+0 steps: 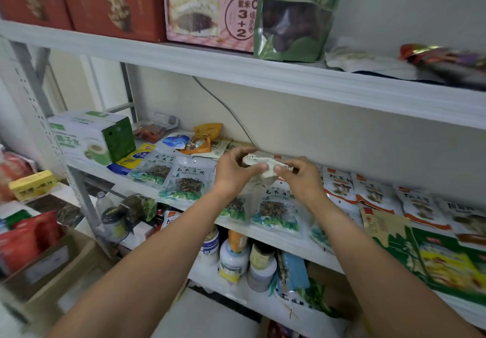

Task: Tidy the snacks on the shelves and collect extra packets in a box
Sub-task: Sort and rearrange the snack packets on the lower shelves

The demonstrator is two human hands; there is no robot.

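Both my hands are raised over the middle shelf (184, 202). My left hand (232, 170) and my right hand (302, 177) pinch a small cream-white packet (259, 165) between them, its paper crumpled at the middle. Beneath them lie several clear green-and-white packets of dark dried strips (188, 179) in a row along the shelf front. To the right sit white-and-orange mushroom packets (339, 186). Behind my left hand lie orange and blue loose packets (200, 141). A cardboard box (57, 266) stands at the lower left.
A green-and-white carton (89, 137) sits at the shelf's left end. The top shelf holds red cartons (110, 1), a pink carton (210, 8) and a green pouch (294, 16). Bottles and jars (234, 256) stand on the lower shelf. A big green bag (447, 261) overhangs at right.
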